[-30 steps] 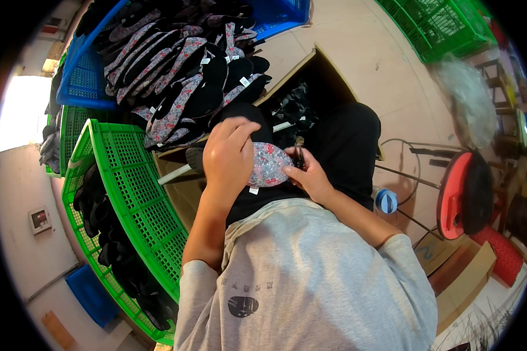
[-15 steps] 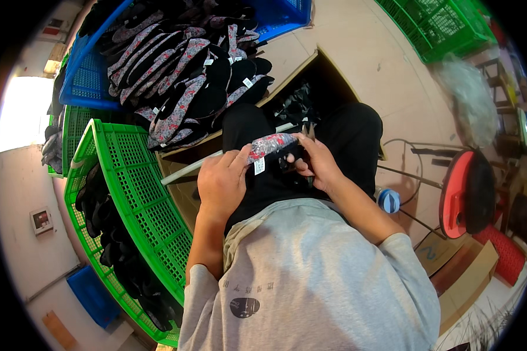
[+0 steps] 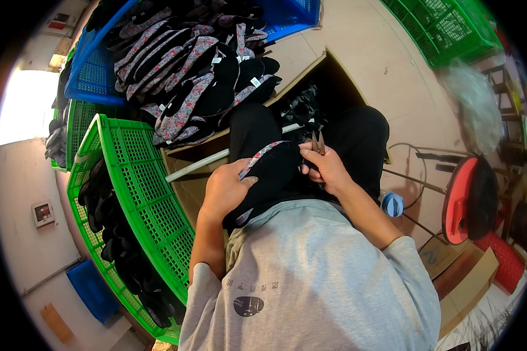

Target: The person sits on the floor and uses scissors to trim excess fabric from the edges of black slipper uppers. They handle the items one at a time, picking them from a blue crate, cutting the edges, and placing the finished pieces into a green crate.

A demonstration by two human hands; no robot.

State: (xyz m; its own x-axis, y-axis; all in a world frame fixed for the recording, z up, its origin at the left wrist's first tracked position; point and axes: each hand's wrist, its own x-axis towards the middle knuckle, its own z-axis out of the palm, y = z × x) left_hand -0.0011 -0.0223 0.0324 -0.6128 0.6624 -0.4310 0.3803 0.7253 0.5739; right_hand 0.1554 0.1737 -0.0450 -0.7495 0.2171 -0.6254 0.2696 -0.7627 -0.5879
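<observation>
A black cloth slipper [image 3: 274, 168] with a floral edge is stretched over my lap, its black face up. My left hand [image 3: 225, 186] is closed on its left side, thumb on top. At the slipper's right end my right hand [image 3: 329, 168] is closed round a small pair of snips [image 3: 318, 142], blades pointing up and slightly apart. Fingertips of that hand also touch the slipper's edge; the snips' handles are mostly hidden in the palm. Many similar floral and black slippers [image 3: 184, 105], several with white tags, are heaped beyond my left hand.
A blue crate [image 3: 96, 73] stands behind the heap. To my left is a green crate [image 3: 143, 187] with dark pieces inside. An open cardboard box [image 3: 348, 76] lies beyond my knees, a pale rod [image 3: 202, 164] across it. A red and black round stool [image 3: 465, 199] is at right.
The slipper has turned from its floral side with the white tag to its black face. The snips' blades now show more clearly, and the whole view has shifted slightly.
</observation>
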